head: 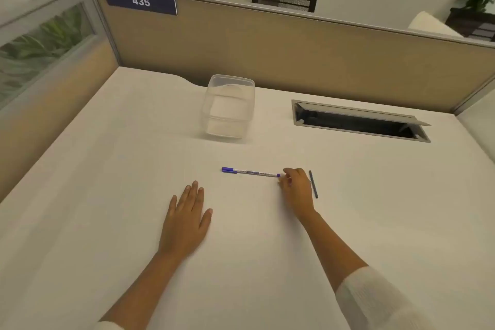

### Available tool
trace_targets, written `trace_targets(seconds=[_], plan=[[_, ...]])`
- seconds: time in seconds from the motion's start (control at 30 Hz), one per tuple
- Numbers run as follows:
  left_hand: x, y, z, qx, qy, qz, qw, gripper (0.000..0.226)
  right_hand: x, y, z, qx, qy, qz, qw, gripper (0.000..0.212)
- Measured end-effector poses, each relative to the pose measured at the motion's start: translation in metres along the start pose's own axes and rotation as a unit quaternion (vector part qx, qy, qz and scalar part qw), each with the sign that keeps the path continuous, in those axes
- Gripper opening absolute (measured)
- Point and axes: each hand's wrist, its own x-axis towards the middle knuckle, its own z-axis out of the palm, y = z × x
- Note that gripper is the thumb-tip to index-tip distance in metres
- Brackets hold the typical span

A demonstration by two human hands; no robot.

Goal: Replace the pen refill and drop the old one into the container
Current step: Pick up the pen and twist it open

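Observation:
A pen (pixel 250 172) with a blue cap and a clear barrel lies flat on the white desk, cap pointing left. My right hand (pixel 296 189) rests at the pen's right end, fingertips touching or almost touching its blue tip, fingers curled. A thin dark refill (pixel 313 184) lies just right of that hand, running near to far. My left hand (pixel 187 218) lies flat on the desk, palm down, fingers apart, left of and nearer than the pen. A clear plastic container (pixel 229 107) with no lid stands farther back, beyond the pen.
An open cable slot (pixel 359 122) with a raised metal flap is cut into the desk at the back right. A tan partition wall (pixel 267 43) bounds the desk at the back and left. The white desk (pixel 107 169) stretches wide around both hands.

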Motion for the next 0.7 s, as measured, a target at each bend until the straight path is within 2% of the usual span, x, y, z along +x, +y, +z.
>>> trace_targets(seconds=[0.23,0.33,0.6,0.7], plan=[[0.002,-0.002,0.003,0.024,0.027,-0.006,0.999,0.068,0.000,0.001,0.007,0.030,0.028,-0.009,0.999,0.020],[0.002,-0.003,0.004,0.027,0.028,-0.009,0.999,0.067,0.002,0.002,0.007,0.068,0.031,0.014,0.997,0.014],[0.002,-0.004,0.005,0.020,0.032,-0.008,0.999,0.065,-0.008,-0.009,-0.018,0.151,-0.005,0.030,0.988,0.007],[0.004,-0.003,0.006,-0.017,0.045,-0.022,0.999,0.062,-0.024,-0.019,-0.031,0.190,-0.008,0.016,0.982,0.008]])
